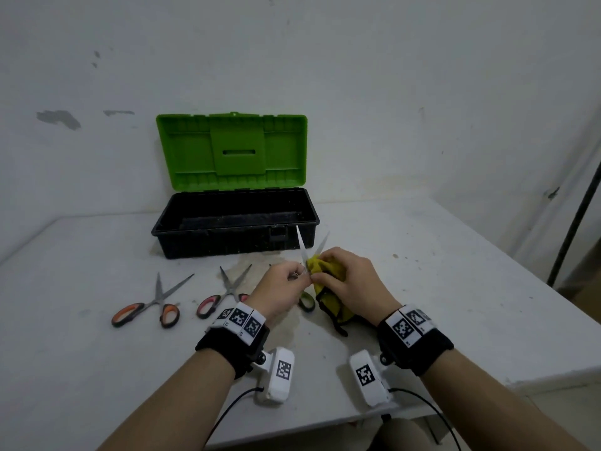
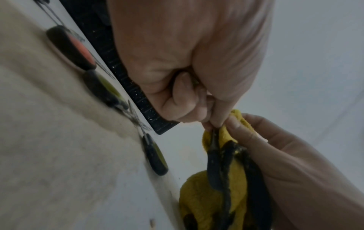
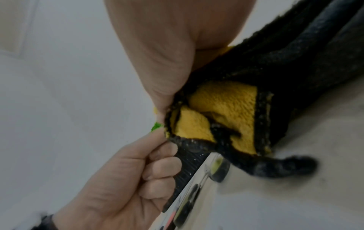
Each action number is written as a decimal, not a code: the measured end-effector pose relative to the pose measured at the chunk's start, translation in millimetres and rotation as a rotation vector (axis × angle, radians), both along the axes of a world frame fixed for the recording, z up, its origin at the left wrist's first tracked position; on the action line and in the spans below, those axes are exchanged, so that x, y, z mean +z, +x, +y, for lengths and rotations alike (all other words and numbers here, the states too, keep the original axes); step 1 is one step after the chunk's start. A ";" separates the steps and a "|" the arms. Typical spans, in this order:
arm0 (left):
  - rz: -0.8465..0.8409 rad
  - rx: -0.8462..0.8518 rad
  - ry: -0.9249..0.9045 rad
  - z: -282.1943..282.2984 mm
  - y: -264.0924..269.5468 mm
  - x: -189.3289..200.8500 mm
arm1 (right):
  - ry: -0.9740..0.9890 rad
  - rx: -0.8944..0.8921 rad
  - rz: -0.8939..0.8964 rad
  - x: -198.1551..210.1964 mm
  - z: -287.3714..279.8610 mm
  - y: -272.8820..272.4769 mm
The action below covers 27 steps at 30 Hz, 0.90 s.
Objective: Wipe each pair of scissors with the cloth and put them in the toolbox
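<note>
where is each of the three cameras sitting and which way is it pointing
Head: worn on the head, looking forward and down at the table, open toolbox and spare scissors; both forearms, left hand and right hand show.
Left wrist: on the left wrist, looking along the palm at its curled fingers.
Right wrist: on the right wrist, looking along the palm at the bunched yellow cloth.
Shared: both wrist views show the cloth and the opposite hand; all three show the toolbox.

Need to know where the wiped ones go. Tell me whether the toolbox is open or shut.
Open: the toolbox has its green lid standing upright behind the black base; no scissors visible inside.
</note>
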<state>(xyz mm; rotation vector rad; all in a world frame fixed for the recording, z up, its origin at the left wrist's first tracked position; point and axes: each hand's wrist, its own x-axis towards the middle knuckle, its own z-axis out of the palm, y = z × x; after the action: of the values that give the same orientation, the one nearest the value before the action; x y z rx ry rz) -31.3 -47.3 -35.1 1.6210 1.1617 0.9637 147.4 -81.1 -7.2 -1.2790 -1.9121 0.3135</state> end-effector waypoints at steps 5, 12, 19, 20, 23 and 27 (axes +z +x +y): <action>0.054 -0.012 0.010 -1.0 0.8 4.8 | 0.088 0.013 -0.088 1.5 3.1 7.8; 0.135 -0.059 0.031 -4.4 3.0 13.6 | 0.145 0.013 -0.267 3.8 3.5 6.2; 0.174 -0.069 0.025 -7.0 -0.4 15.8 | 0.076 -0.212 -0.238 29.1 18.8 31.9; 0.172 -0.066 0.020 -7.6 0.2 16.6 | 0.085 -0.244 -0.213 32.5 18.8 35.4; 0.158 -0.057 0.025 -8.2 2.3 20.3 | 0.130 -0.183 -0.190 38.1 8.1 30.3; 0.147 -0.052 0.056 -8.6 5.1 25.3 | 0.084 -0.038 -0.277 33.5 -4.9 11.1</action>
<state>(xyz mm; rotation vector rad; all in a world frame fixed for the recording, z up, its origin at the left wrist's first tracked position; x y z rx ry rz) -26.1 -55.9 -9.9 1.7830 1.1939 0.8632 158.6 -86.0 26.4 -1.3569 -2.1039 0.0356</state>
